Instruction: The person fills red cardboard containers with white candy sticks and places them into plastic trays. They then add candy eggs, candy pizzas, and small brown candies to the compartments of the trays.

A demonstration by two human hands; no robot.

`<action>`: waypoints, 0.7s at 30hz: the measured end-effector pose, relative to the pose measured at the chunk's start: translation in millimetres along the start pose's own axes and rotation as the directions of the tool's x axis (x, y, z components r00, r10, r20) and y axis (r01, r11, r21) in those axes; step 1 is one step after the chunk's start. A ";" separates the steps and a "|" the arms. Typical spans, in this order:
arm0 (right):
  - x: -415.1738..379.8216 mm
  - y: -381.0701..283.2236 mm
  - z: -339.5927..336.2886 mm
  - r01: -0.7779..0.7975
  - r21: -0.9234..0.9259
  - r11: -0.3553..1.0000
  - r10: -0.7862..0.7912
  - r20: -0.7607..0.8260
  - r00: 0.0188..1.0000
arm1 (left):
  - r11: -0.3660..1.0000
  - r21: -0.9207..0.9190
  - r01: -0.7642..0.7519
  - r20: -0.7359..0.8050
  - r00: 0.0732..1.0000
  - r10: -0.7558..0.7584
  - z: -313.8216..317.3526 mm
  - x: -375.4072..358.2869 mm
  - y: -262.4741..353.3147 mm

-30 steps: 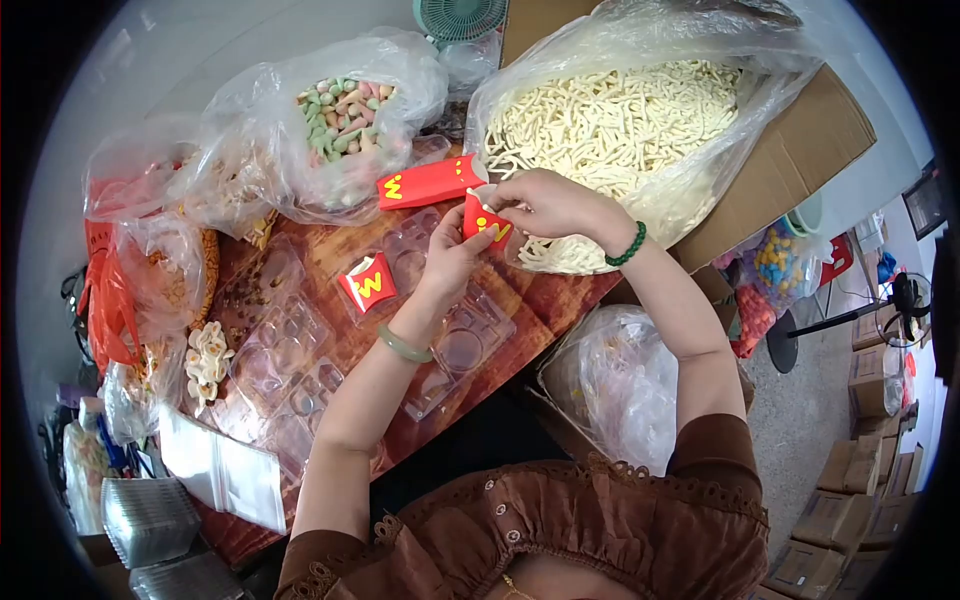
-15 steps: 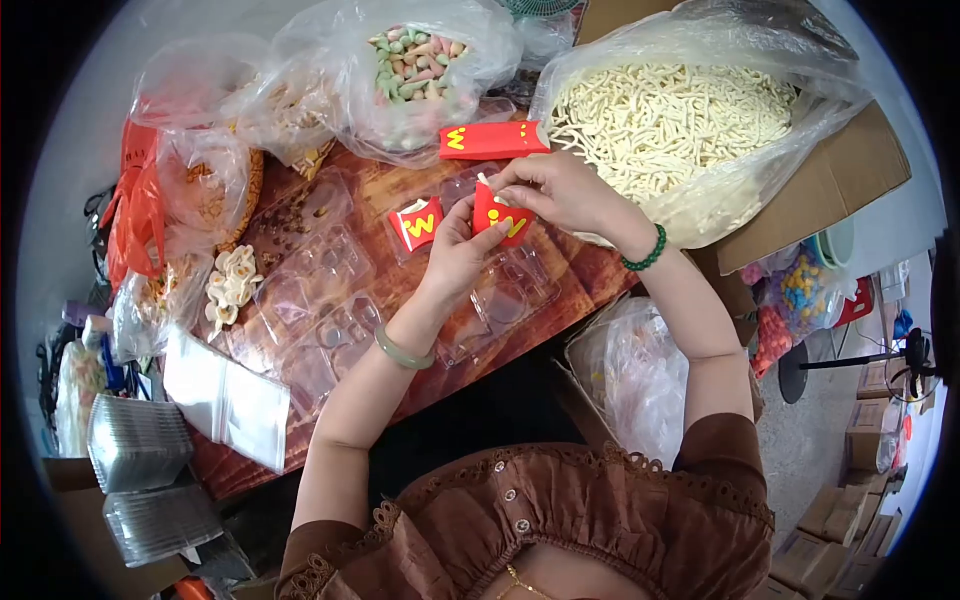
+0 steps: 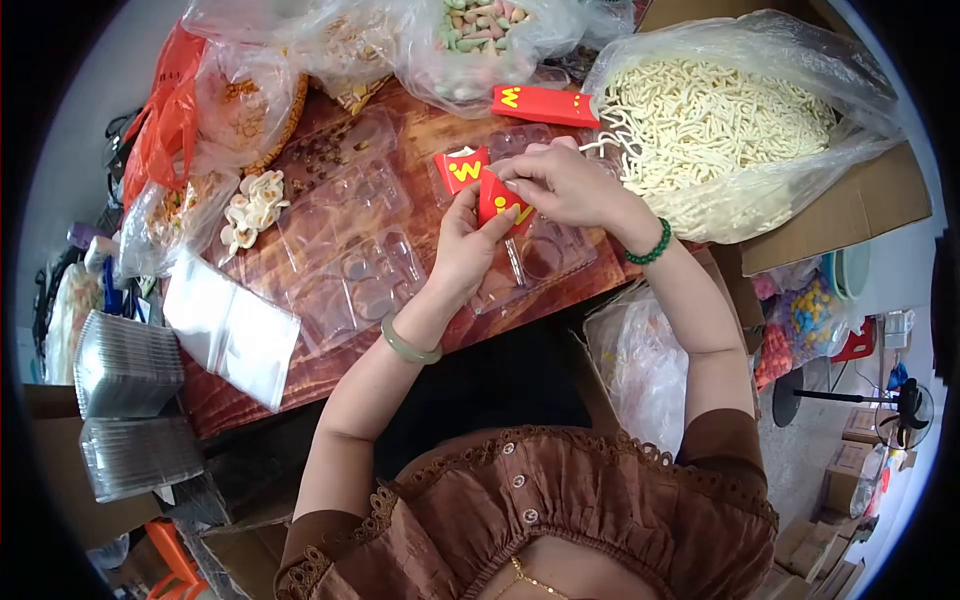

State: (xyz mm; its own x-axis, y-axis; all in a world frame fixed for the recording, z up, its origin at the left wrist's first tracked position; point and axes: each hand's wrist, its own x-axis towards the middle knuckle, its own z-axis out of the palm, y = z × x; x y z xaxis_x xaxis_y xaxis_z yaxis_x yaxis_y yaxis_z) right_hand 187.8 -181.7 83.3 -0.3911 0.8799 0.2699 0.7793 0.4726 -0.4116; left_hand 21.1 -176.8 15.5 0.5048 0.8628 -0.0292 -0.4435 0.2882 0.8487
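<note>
- The left hand (image 3: 462,250) is curled, its fingers pinching the lower edge of one small red carton (image 3: 502,203) held just above the counter (image 3: 330,355).
- The right hand (image 3: 560,185) is half closed, fingertips gripping the same carton's top from the far side.
- A second red carton (image 3: 461,168) stands just beside it on a clear plastic tray (image 3: 350,270).
- A third, flattened carton (image 3: 545,104) lies farther back, touching the one bag of pale strips (image 3: 720,120).

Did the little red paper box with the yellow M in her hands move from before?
Yes. Against the flat red carton by the bag, the little red paper box held by the left hand and right hand has dropped nearer her.
</note>
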 end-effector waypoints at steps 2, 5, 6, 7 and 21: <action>-0.6 -8.8 -3.0 -0.049 0.078 0.996 0.040 0.118 0.992 | 0.998 0.040 0.039 -0.012 0.999 -0.039 -6.3 -2.8 -1.0; -1.0 -0.4 11.1 0.035 0.015 0.999 -0.037 0.172 0.984 | 0.999 0.038 -0.002 0.017 1.000 0.002 -11.0 -13.2 -4.3; -3.6 -0.5 16.0 0.036 0.015 0.999 -0.038 0.174 0.984 | 0.889 0.434 -0.148 0.011 0.987 0.159 -6.5 -28.8 7.3; -7.5 -2.4 22.3 -0.005 0.054 0.999 -0.005 0.184 0.983 | 0.609 0.753 -0.248 0.070 0.951 0.301 -5.1 -43.9 13.4; -13.6 25.1 64.8 -0.012 0.202 0.979 0.009 0.020 1.000 | 0.268 0.889 -0.373 0.289 0.908 0.305 -31.0 -58.8 -18.9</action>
State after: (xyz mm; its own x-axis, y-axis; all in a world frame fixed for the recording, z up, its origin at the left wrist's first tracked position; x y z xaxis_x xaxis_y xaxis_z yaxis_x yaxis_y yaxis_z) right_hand 180.9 -178.7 12.9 -0.3939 0.8847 0.2492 0.6690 0.4619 -0.5823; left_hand -23.2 -220.1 -15.2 0.5365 0.7511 0.3849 0.3512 -0.6134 0.7074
